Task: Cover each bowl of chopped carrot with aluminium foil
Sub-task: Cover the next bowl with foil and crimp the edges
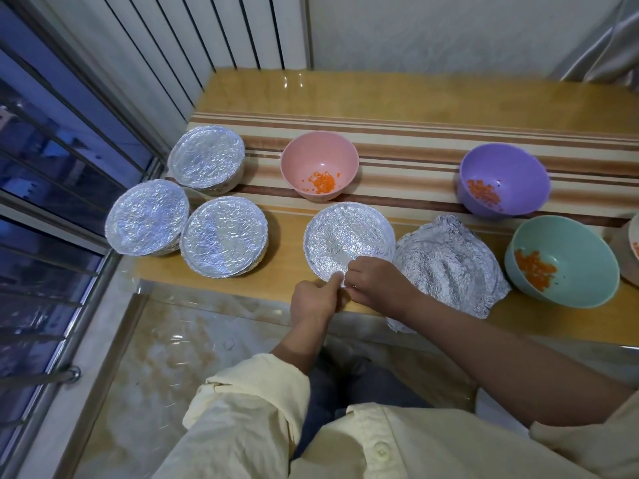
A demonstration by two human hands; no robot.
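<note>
Starting at the left by the window, three foil-covered bowls (pixel 148 216) sit clustered on the bench (pixel 432 95), all wrapped tight. Next comes an open pink bowl (pixel 320 164) with chopped carrot (pixel 320 183) in the bottom. Just in front of it is the bowl being covered (pixel 349 240): the left hand (pixel 313 300) and right hand (pixel 377 283) both have fingers pinched on the foil at its near rim. A loose crumpled foil sheet (pixel 449 264) lies just right of that. Purple bowl (pixel 503 179) and teal bowl (pixel 562 261) sit uncovered at the far right, carrot inside.
</note>
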